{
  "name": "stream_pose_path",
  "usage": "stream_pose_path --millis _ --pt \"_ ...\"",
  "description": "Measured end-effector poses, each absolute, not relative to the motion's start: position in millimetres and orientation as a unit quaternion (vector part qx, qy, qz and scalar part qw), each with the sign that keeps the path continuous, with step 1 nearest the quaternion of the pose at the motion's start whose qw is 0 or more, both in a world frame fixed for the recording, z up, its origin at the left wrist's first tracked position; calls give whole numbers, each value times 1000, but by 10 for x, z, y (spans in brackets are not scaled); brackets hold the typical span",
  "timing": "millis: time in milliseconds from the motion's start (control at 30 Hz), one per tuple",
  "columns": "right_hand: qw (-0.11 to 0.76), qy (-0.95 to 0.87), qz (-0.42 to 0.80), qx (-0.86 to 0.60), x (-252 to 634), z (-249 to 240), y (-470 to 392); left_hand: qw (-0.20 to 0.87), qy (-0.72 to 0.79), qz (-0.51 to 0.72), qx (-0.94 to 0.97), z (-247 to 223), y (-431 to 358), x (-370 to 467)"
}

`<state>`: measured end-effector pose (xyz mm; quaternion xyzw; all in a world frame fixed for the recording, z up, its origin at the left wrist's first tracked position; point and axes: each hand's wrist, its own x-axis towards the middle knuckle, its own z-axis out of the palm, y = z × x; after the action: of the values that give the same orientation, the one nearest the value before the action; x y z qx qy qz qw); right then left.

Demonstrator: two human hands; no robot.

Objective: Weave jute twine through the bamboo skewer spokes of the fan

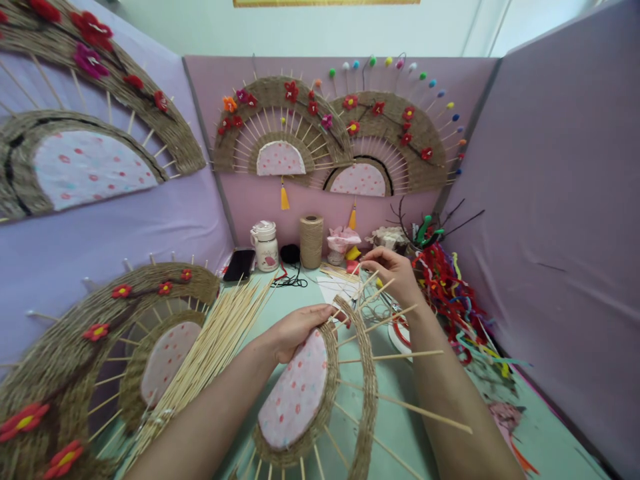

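Note:
A half-round fan of woven twine and thin wooden sticks is tilted in front of me. My left hand is closed on its upper end, thumb on top. A pale spotted cloth panel fills the fan's centre, edged with twine. Farther out, a narrow twine band runs across the sticks. Above the fan's upper end, my right hand is raised with thumb and fingers pinched together. What the pinch holds is too fine to make out. Loose thin strands lie below that hand.
A bundle of sticks lies left, beside a finished flowered fan. At the back stand a white bottle, a twine spool and a phone. Coloured pipe cleaners heap at right. Purple panels enclose the table.

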<state>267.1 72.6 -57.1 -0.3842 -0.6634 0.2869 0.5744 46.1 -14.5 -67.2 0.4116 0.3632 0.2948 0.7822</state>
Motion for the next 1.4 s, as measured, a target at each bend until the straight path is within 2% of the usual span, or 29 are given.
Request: stream_pose_path --millis 200,367,600,833,1100,1400 --pt "593 -678 239 -363 2696 -555 735 776 391 284 404 -686 -146 481" --pt "594 -652 278 -380 2675 -556 733 784 374 277 411 -695 -150 498" --pt "536 -659 351 -394 2499 -676 810 775 372 283 425 -649 -179 504" --pt "430 -726 387 -371 2110 -796 754 762 374 314 425 -622 -166 486" --pt "422 -723 398 -375 2036 -969 836 676 391 379 496 -608 -126 448" --pt "433 -719 393 -375 2090 -869 789 573 432 426 551 -523 -98 402"
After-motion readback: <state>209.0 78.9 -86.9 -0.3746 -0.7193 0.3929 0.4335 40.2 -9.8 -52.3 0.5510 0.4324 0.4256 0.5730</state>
